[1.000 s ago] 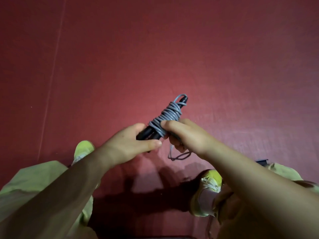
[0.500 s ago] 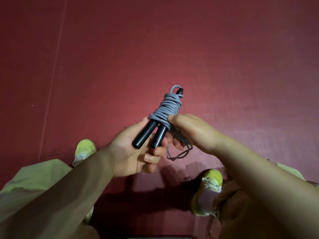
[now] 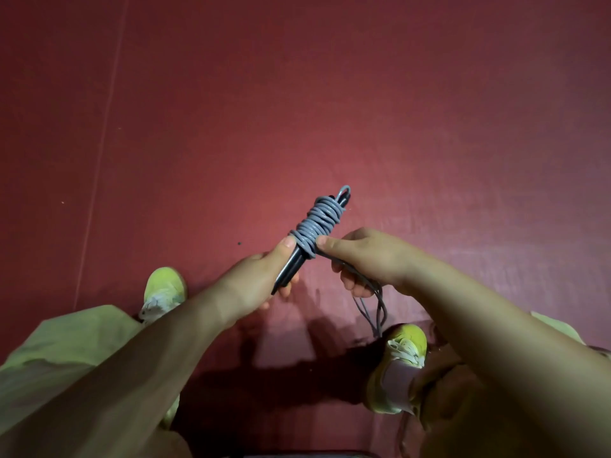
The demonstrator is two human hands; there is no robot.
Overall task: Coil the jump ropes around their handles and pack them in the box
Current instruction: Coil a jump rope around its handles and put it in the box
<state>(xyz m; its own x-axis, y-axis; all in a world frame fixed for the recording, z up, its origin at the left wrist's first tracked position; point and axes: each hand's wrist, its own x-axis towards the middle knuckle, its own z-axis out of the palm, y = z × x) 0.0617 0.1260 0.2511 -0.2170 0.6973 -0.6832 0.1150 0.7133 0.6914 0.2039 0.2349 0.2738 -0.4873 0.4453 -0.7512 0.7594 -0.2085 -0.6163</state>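
Head view, looking down at a red floor (image 3: 297, 94). The left hand (image 3: 254, 282) grips the near ends of the two black handles (image 3: 291, 269), thumb laid along them, with the bundle angled up and to the far right. Grey rope (image 3: 317, 223) is coiled in tight turns around the far half of the handles, with a small loop standing out at the far tip. The right hand (image 3: 367, 259) pinches the free rope just right of the coil's nearest turn, its lower fingers curled round the remaining slack (image 3: 373, 309), which hangs in a short loop toward the right shoe (image 3: 401, 365); the left shoe (image 3: 163, 289) shows at lower left. The whole bundle is held in the air between the hands, above the floor; no box is in view. Judged step: winding the last turns before packing. To do it well, the left hand should keep both handles squeezed parallel so they do not splay, while the right hand feeds rope under light, steady tension and lays each new turn touching the one before, working toward the near ends. The slack looks short, so the tail should probably be tucked under a final turn or through the tip loop; a loose end would likely let the coil spring open when set in the box.
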